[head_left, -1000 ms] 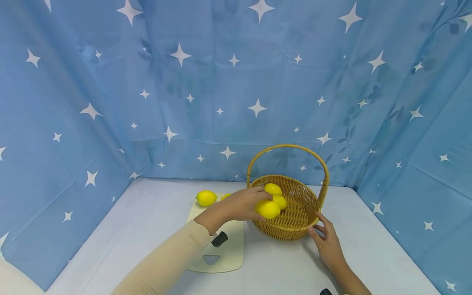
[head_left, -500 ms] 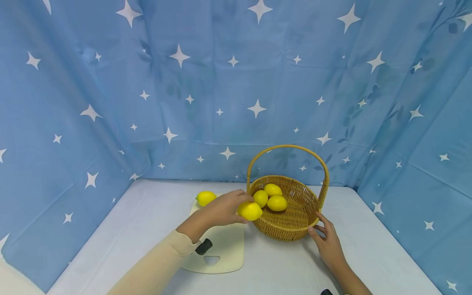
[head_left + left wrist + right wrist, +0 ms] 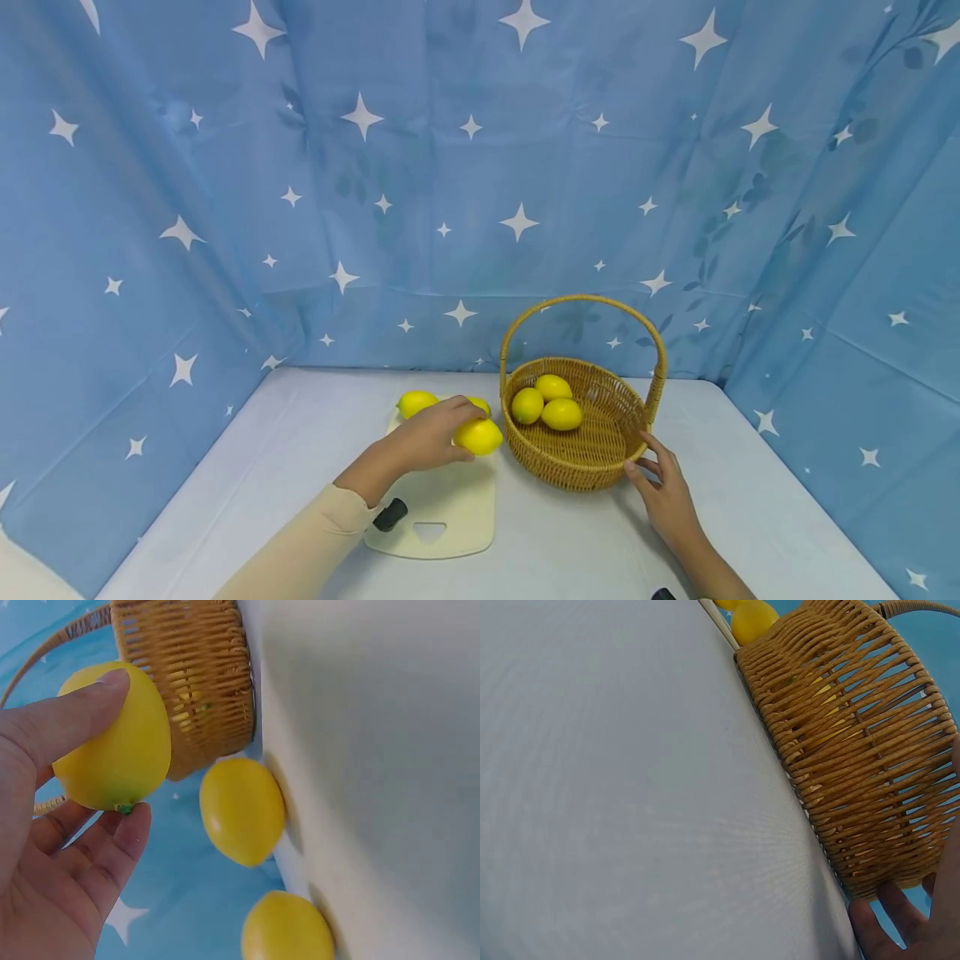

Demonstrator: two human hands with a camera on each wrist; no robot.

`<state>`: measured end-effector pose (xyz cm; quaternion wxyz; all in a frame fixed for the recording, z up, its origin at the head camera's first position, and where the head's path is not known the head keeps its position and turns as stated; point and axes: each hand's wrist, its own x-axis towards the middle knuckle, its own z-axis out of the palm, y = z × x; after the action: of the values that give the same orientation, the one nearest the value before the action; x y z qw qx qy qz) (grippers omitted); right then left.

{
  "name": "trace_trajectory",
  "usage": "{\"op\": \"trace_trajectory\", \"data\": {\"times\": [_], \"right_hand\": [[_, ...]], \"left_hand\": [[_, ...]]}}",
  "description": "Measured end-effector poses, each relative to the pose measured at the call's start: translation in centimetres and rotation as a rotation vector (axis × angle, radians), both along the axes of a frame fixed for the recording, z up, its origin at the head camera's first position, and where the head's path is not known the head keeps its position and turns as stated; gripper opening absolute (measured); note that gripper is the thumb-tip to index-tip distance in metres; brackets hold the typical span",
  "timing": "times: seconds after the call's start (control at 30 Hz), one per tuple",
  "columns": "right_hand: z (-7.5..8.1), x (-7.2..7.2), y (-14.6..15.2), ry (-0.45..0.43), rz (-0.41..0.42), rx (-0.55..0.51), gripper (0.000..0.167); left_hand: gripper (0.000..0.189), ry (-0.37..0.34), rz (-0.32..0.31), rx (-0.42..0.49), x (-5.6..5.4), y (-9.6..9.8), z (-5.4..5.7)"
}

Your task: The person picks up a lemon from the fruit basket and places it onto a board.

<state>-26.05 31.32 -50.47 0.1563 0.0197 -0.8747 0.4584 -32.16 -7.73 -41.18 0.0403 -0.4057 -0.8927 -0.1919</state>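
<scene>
Moved left of the basket (image 3: pixel 566 473), we note: one lemon (image 3: pixel 480 437), pinched by the left hand (image 3: pixel 431 435) above the board (image 3: pixel 457 510). Right hand (image 3: pixel 666 496), fingers parted, touches the basket's near-right rim; we should lower the lemon gently.

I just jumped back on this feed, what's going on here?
A person is handling lemons with both hands near a basket. The left hand grips one lemon, held up outside the wicker basket. The right hand touches the basket at its rim. Three lemons sit inside, bunched toward one side, and two others lie at the far end of the cream board.
</scene>
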Motion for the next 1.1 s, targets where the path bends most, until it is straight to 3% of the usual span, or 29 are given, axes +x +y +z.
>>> {"op": "trace_trajectory", "data": {"times": [0.4, 1.1], "right_hand": [[-0.1, 0.2, 0.0, 0.002, 0.008, -0.01, 0.065], [0.0, 0.0, 0.0, -0.009, -0.002, 0.002, 0.065]], "left_hand": [[0.057, -0.022, 0.057, -0.006, -1.3, -1.0, -2.4], [0.053, -0.044, 0.107, -0.051, -1.4, -0.5, -4.2]]}}
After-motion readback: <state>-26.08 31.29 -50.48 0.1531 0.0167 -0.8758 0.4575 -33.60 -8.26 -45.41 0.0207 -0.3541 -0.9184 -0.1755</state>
